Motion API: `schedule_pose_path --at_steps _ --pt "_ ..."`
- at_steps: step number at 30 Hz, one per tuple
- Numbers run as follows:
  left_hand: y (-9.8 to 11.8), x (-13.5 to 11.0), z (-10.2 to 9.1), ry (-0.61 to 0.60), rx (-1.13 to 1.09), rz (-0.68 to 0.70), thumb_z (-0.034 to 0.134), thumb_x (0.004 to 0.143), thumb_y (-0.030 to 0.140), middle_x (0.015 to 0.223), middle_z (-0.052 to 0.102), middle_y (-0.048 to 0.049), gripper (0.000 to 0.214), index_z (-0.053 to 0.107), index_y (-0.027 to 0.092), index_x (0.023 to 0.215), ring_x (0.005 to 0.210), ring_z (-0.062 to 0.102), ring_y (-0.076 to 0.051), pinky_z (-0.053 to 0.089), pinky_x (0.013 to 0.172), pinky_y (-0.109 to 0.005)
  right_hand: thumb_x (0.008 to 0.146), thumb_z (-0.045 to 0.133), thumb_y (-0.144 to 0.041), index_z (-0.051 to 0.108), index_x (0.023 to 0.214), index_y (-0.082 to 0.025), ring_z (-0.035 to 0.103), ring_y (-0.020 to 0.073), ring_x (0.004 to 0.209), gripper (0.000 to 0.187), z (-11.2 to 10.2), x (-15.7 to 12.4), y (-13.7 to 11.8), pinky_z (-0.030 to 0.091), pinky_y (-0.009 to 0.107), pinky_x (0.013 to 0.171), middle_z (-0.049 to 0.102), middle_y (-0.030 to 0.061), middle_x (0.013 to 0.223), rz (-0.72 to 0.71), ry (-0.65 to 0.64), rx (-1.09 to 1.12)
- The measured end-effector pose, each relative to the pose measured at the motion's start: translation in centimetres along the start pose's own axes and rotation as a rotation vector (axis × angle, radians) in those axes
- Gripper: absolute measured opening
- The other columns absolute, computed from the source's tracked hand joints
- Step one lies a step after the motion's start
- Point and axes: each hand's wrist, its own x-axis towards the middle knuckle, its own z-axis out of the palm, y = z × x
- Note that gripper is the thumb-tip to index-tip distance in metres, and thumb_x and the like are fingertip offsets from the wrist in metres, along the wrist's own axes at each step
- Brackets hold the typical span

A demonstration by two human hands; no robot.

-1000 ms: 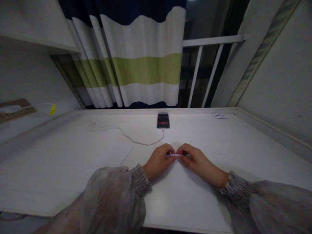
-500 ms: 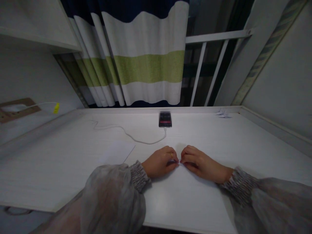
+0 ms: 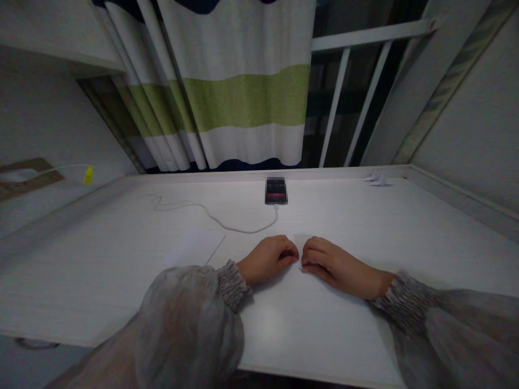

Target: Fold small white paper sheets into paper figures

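Note:
My left hand (image 3: 271,259) and my right hand (image 3: 338,268) rest low over the white table, their fingertips almost meeting. Between them shows a sliver of a small piece of white paper (image 3: 300,266), mostly covered by the fingers. The left thumb and fingers pinch at its left side; a ring is on one finger. The right thumb and fingers close on its other side, with the fingers curled together. How the paper is folded cannot be made out. Beyond my left forearm lies a flat white sheet of paper (image 3: 192,246).
A phone (image 3: 276,191) lies at the table's back edge, with a white charging cable (image 3: 227,227) running left. Small folded white paper pieces (image 3: 377,178) sit at the back right. A curtain (image 3: 247,102) and a white window rail (image 3: 371,37) are behind the table (image 3: 324,335).
The view has tilted slightly down. Both hands stay close together; the fingers have shifted slightly, and less paper shows beside the left hand.

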Motion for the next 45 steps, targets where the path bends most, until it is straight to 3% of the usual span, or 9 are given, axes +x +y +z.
schedule_pose_path --at_steps 7,14,24,33,38,45 --pt "-0.5 0.4 0.0 -0.031 -0.076 -0.021 0.056 0.073 0.017 0.072 0.056 0.0001 0.009 0.064 0.015 0.077 0.066 0.051 -0.010 0.040 0.065 -0.022 0.086 0.040 -0.018 0.059 0.084 -0.015 0.050 0.0197 0.079 0.019 0.2 0.1 -0.5 0.044 0.038 0.074 0.056 0.0090 0.084 -0.012 -0.002 -0.117" --pt "-0.9 0.6 -0.1 -0.069 -0.098 0.028 0.056 0.074 0.016 0.075 0.058 -0.0004 0.011 0.065 0.016 0.079 0.071 0.053 -0.011 0.041 0.069 -0.022 0.087 0.036 -0.019 0.056 0.084 -0.014 0.049 0.0196 0.077 0.020 0.7 0.0 -0.4 0.045 0.039 0.071 0.054 0.0104 0.084 0.078 0.023 -0.027" --pt "-0.7 0.7 -0.1 -0.079 -0.043 0.042 0.052 0.073 0.011 0.076 0.060 -0.0016 0.015 0.065 0.016 0.077 0.070 0.054 -0.011 0.043 0.068 -0.022 0.087 0.034 -0.017 0.052 0.087 -0.015 0.049 0.0193 0.082 0.018 1.2 0.1 0.1 0.045 0.040 0.076 0.051 0.0106 0.089 0.092 0.067 0.039" --pt "-0.5 0.4 -0.6 -0.107 -0.134 0.000 0.051 0.063 0.006 0.074 0.060 -0.0021 0.017 0.063 0.013 0.074 0.067 0.054 -0.010 0.044 0.063 -0.022 0.086 0.036 -0.017 0.052 0.085 -0.015 0.050 0.0193 0.081 0.017 1.2 0.3 0.3 0.045 0.040 0.076 0.052 0.0105 0.088 0.107 0.067 0.057" --pt "-0.2 0.4 -0.4 -0.074 -0.070 0.003 0.058 0.069 0.019 0.073 0.058 -0.0017 0.007 0.063 0.014 0.072 0.066 0.051 -0.010 0.042 0.061 -0.022 0.086 0.035 -0.016 0.051 0.086 -0.015 0.049 0.0187 0.082 0.016 1.3 0.2 0.3 0.045 0.039 0.078 0.051 0.0097 0.088 0.094 0.059 0.068" --pt "0.4 0.5 -0.2 -0.087 0.070 -0.001 0.054 0.075 0.018 0.074 0.055 -0.0024 0.010 0.061 0.013 0.071 0.065 0.049 -0.010 0.040 0.062 -0.022 0.084 0.038 -0.016 0.046 0.079 -0.017 0.047 0.0167 0.082 0.009 0.1 0.0 0.2 0.044 0.035 0.079 0.047 0.0075 0.089 0.111 -0.008 0.188"
